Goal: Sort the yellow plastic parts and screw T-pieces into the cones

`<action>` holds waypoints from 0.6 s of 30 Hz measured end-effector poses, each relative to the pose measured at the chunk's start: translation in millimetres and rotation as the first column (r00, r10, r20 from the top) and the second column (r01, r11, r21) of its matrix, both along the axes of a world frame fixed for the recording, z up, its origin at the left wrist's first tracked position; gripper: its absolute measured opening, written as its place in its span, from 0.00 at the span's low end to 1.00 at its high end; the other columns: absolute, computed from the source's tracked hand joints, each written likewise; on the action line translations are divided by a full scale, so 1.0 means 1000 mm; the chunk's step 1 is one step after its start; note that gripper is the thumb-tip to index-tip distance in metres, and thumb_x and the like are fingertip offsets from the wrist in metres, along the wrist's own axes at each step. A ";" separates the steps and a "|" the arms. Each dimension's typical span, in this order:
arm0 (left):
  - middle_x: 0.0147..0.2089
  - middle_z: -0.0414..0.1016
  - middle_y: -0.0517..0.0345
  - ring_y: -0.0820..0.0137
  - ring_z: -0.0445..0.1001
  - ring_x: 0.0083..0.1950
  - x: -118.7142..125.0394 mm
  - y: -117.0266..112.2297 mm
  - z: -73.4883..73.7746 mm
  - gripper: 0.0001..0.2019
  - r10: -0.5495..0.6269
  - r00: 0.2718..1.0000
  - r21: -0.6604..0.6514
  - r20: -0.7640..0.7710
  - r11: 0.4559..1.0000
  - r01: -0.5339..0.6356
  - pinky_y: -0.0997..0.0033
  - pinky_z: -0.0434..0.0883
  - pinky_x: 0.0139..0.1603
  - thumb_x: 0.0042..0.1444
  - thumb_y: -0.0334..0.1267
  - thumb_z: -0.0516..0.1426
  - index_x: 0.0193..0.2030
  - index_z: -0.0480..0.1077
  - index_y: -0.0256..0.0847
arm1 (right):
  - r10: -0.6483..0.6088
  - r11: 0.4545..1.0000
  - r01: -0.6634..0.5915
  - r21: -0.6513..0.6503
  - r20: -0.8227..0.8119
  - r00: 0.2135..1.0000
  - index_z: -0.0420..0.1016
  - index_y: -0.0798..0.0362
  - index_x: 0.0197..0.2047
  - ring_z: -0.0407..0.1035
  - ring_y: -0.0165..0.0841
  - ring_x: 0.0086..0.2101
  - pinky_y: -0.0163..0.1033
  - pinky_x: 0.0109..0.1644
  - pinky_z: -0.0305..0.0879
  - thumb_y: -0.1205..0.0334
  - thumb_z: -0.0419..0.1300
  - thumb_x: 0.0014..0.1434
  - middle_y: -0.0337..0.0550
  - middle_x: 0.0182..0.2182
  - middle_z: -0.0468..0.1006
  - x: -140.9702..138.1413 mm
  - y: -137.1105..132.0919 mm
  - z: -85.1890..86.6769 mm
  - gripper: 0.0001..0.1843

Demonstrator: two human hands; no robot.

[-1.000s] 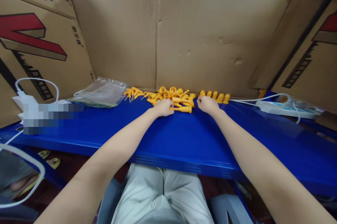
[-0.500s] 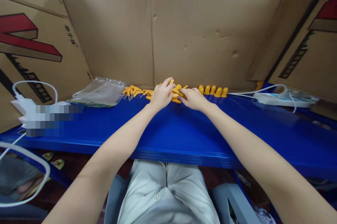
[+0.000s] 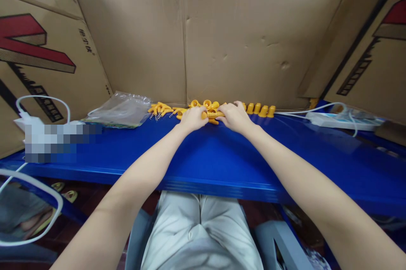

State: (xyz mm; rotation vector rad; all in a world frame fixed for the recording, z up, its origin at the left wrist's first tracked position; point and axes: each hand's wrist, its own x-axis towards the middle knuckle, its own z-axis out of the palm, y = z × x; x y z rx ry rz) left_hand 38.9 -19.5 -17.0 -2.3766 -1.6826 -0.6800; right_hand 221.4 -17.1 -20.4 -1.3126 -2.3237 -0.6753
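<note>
Over a pile of yellow plastic parts, my left hand (image 3: 194, 118) is closed, with its thumb and fingers on a small yellow plastic piece (image 3: 213, 114). My right hand (image 3: 236, 118) pinches the right end of that piece, so the hands face each other across it. Just behind the fingers lie several hollow yellow cup-shaped parts (image 3: 207, 104), some with their openings facing me. To the left, branched yellow parts with small metal chains (image 3: 161, 108) lie in a heap. Right of my right hand, yellow thimble-shaped parts (image 3: 260, 110) stand in a row. My fingers hide part of the pile.
All this lies on a blue shelf (image 3: 203, 156) backed by a tall cardboard panel (image 3: 241, 42). A clear plastic bag (image 3: 122, 109) lies to the left. White power strip (image 3: 342, 121) and cables sit at the right; white chargers (image 3: 31, 128) are at the far left.
My left hand has lowered and its fingers have curled in toward the yellow piece. My right hand's fingers have lifted and spread slightly. Cup-shaped parts behind the hands are now uncovered.
</note>
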 end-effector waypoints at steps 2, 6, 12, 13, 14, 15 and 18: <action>0.45 0.79 0.52 0.58 0.77 0.48 0.001 -0.001 0.000 0.19 0.032 0.999 -0.011 0.019 0.999 -0.032 0.61 0.71 0.48 0.57 0.40 0.55 0.55 0.71 0.45 | 0.001 1.000 -0.001 0.012 -0.015 1.000 0.73 0.56 0.47 0.69 0.44 0.45 0.49 0.54 0.49 0.62 0.54 0.64 0.54 0.44 0.79 0.000 0.000 -0.001 0.11; 0.46 0.79 0.53 0.58 0.77 0.49 0.002 -0.003 0.003 0.18 0.040 0.997 0.045 0.070 0.998 -0.043 0.63 0.70 0.48 0.57 0.39 0.55 0.54 0.70 0.46 | 0.037 0.999 -0.039 -0.014 -0.078 0.996 0.71 0.57 0.49 0.68 0.44 0.45 0.46 0.50 0.52 0.61 0.51 0.65 0.55 0.45 0.78 0.001 0.006 -0.003 0.13; 0.52 0.76 0.55 0.61 0.75 0.52 0.001 -0.001 0.004 0.17 -0.023 0.993 0.172 0.114 0.985 0.003 0.64 0.70 0.49 0.58 0.38 0.54 0.54 0.68 0.47 | 0.082 0.991 -0.092 -0.095 -0.105 0.991 0.68 0.58 0.56 0.69 0.43 0.49 0.44 0.49 0.56 0.66 0.49 0.66 0.57 0.50 0.76 0.005 0.013 -0.006 0.17; 0.52 0.76 0.55 0.61 0.75 0.52 0.001 0.000 0.003 0.17 -0.029 0.994 0.173 0.110 0.985 0.010 0.64 0.69 0.50 0.58 0.38 0.54 0.54 0.68 0.47 | 0.073 0.992 -0.083 -0.098 -0.101 0.992 0.68 0.58 0.56 0.69 0.44 0.49 0.44 0.49 0.56 0.66 0.49 0.65 0.57 0.50 0.76 0.005 0.013 -0.005 0.17; 0.52 0.76 0.54 0.61 0.75 0.52 0.000 0.001 0.002 0.17 -0.033 0.994 0.172 0.106 0.985 0.015 0.63 0.69 0.50 0.58 0.38 0.54 0.54 0.68 0.47 | 0.062 0.992 -0.072 -0.101 -0.096 0.993 0.68 0.58 0.55 0.69 0.44 0.49 0.44 0.49 0.55 0.66 0.50 0.65 0.57 0.50 0.76 0.005 0.012 -0.005 0.17; 0.51 0.77 0.54 0.60 0.75 0.52 0.000 0.001 0.001 0.17 -0.036 0.994 0.171 0.102 0.985 0.018 0.63 0.69 0.50 0.58 0.38 0.54 0.54 0.68 0.46 | 0.051 0.993 -0.060 -0.104 -0.090 0.995 0.69 0.58 0.55 0.70 0.44 0.49 0.44 0.49 0.55 0.66 0.50 0.65 0.57 0.50 0.77 0.005 0.011 -0.004 0.16; 0.51 0.77 0.53 0.60 0.76 0.51 -0.001 0.002 0.000 0.17 -0.041 0.995 0.174 0.094 0.984 0.024 0.62 0.69 0.50 0.57 0.37 0.54 0.55 0.68 0.46 | 0.024 0.993 -0.032 -0.110 -0.075 0.997 0.70 0.58 0.53 0.70 0.44 0.48 0.45 0.48 0.54 0.65 0.51 0.65 0.56 0.49 0.78 0.003 0.007 -0.001 0.15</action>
